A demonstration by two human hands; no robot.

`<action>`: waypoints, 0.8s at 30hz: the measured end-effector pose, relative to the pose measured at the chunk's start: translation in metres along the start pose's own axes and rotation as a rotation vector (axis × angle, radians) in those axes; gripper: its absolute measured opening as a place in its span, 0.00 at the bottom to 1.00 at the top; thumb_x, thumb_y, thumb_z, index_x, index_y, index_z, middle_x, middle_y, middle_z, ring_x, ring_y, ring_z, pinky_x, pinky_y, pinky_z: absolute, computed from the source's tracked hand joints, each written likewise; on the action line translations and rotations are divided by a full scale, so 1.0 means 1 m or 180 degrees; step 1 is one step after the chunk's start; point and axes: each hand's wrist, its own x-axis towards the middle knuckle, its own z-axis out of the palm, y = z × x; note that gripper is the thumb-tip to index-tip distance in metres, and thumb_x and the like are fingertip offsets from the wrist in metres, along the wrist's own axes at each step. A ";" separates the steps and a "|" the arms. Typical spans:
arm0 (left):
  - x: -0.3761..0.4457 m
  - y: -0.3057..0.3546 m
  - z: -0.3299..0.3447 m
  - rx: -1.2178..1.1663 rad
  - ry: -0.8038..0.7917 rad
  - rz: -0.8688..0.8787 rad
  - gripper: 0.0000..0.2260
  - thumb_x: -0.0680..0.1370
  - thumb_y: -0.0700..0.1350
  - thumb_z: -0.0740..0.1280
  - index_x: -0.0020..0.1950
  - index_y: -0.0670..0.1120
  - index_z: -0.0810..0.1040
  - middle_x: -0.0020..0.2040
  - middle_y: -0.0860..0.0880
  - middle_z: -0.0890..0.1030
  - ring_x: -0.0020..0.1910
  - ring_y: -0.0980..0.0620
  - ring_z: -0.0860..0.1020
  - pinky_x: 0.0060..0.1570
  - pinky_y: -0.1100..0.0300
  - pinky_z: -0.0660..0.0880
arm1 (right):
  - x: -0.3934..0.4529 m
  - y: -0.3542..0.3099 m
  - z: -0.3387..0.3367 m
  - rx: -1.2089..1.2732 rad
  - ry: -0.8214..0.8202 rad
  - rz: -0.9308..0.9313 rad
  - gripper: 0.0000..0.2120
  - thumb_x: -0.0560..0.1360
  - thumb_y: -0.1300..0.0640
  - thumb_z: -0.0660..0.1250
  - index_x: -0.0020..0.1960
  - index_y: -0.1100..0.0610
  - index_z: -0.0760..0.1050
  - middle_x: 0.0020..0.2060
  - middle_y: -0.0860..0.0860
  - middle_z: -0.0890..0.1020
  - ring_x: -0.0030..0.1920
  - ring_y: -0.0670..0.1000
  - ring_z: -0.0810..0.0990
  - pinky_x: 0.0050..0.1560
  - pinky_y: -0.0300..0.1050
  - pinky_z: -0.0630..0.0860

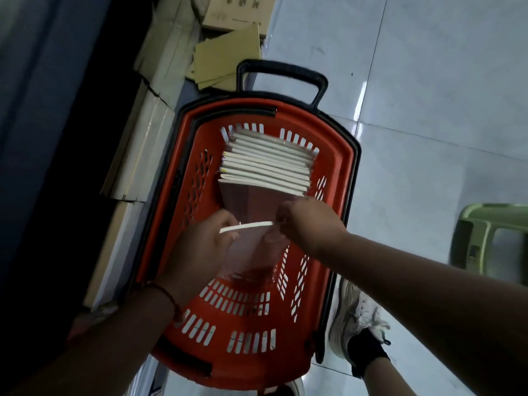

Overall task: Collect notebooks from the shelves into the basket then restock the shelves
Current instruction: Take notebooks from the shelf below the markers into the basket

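We have both hands pinching one thin wrapped notebook (251,247) over the red basket (340,167), left hand (200,244) and right hand (308,224) at its top edge, so it's light, floppy, slick film: grip edges, near the stacked notebooks (265,164).

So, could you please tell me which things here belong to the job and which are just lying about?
Job: red basket; notebooks stacked inside; notebook held by left hand and right hand.
Lying about: cardboard boxes; green stool.
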 end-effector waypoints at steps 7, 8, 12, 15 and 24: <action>-0.039 0.097 -0.100 -0.1273 0.0407 -0.0388 0.05 0.72 0.41 0.76 0.41 0.49 0.83 0.37 0.53 0.84 0.35 0.59 0.81 0.33 0.65 0.75 | -0.052 -0.015 -0.111 0.3078 -0.0234 0.0691 0.06 0.74 0.60 0.71 0.51 0.57 0.82 0.46 0.51 0.86 0.48 0.48 0.84 0.49 0.40 0.80; -0.045 0.115 -0.118 -0.1401 0.0472 -0.0412 0.04 0.72 0.43 0.76 0.41 0.50 0.83 0.38 0.53 0.84 0.35 0.59 0.82 0.33 0.64 0.76 | -0.066 -0.019 -0.132 0.3510 -0.0280 0.0732 0.09 0.74 0.60 0.71 0.54 0.59 0.81 0.49 0.51 0.86 0.51 0.49 0.84 0.53 0.41 0.79; -0.074 0.199 -0.190 -0.1992 0.0583 -0.0335 0.04 0.71 0.47 0.76 0.41 0.51 0.83 0.38 0.49 0.85 0.36 0.52 0.83 0.34 0.56 0.78 | -0.125 -0.040 -0.210 0.3860 -0.0320 0.0733 0.16 0.73 0.53 0.72 0.60 0.56 0.81 0.56 0.50 0.84 0.61 0.52 0.79 0.66 0.52 0.72; -0.096 0.271 -0.240 -0.2439 0.0638 -0.0052 0.03 0.73 0.43 0.74 0.40 0.48 0.81 0.34 0.52 0.84 0.32 0.57 0.80 0.31 0.64 0.75 | -0.175 -0.060 -0.260 0.3871 -0.0385 0.0701 0.19 0.73 0.49 0.72 0.62 0.55 0.80 0.59 0.49 0.82 0.64 0.52 0.77 0.69 0.53 0.69; -0.180 0.457 -0.358 -0.2913 0.0200 0.0906 0.14 0.70 0.51 0.73 0.50 0.44 0.80 0.43 0.47 0.85 0.40 0.49 0.83 0.39 0.57 0.80 | -0.313 -0.127 -0.396 0.4620 0.0701 0.0288 0.19 0.75 0.56 0.69 0.64 0.61 0.76 0.60 0.57 0.82 0.61 0.60 0.80 0.65 0.57 0.72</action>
